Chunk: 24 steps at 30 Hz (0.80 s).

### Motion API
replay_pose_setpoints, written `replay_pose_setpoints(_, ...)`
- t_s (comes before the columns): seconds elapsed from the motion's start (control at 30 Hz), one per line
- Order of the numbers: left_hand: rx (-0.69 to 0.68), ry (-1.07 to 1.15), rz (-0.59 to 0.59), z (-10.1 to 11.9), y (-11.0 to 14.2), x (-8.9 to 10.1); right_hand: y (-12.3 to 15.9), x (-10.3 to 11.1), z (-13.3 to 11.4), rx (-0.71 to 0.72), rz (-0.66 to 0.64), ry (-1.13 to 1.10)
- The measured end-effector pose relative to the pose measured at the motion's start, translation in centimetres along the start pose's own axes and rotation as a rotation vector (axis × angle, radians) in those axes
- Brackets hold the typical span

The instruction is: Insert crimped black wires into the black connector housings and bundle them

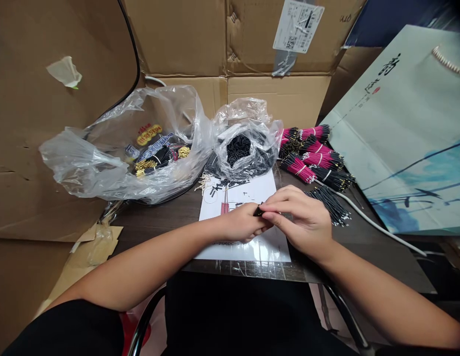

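Note:
Over the printed sheet [248, 251], my two hands meet. My left hand [241, 222] is closed in a fist around a small black bundle [258, 211] with specks of gold at its end, probably wires; most of it is hidden by the fingers. Thumb and fingers of my right hand [304, 217] are pinched together at the bundle's edge, and what lies between them is too small to make out. Several short black tubes [230, 184] lie loose at the sheet's upper edge. Beside my right hand are loose black wires [331, 205] with silvery ends.
Behind the sheet stands an opened plastic bag of black tubes [238, 149]. To its left, a larger clear bag [92, 160] holds gold-tipped wire bundles [151, 163]. Tied pink and black wire bundles [318, 155], a white cable [378, 222] and a paper bag [411, 148] are right. Cardboard [185, 39] walls the back.

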<state>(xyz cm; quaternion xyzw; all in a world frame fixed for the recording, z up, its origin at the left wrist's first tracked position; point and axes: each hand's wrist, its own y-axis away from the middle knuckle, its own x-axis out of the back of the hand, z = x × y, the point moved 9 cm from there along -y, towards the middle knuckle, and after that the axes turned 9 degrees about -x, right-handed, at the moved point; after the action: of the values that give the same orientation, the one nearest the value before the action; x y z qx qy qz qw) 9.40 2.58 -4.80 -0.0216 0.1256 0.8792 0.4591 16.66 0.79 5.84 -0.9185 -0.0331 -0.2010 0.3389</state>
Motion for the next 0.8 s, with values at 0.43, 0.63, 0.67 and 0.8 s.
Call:
replay_pose_setpoints(0.43, -0.239, 0.097, 0.016, 3.6, 0.7, -0.2, 0.7, 1.5, -0.3, 0.059, 0.166, 0.193)
replay_pose_setpoints(0.63, -0.547, -0.290, 0.261, 7.2, 2.5, 1.6, 1.2, -1.2, 3.2, -0.268, -0.045, -0.012)
replay_pose_setpoints(0.67, -0.572, -0.323, 0.281, 7.3, 2.7, 1.7, 1.3, -1.6, 3.5, -0.311, -0.058, -0.061)
replay_pose_setpoints(0.8, -0.739, -0.453, 0.329, 8.4, 3.4, 1.7, 1.4, -3.4, 3.4, -0.341, -0.148, -0.159)
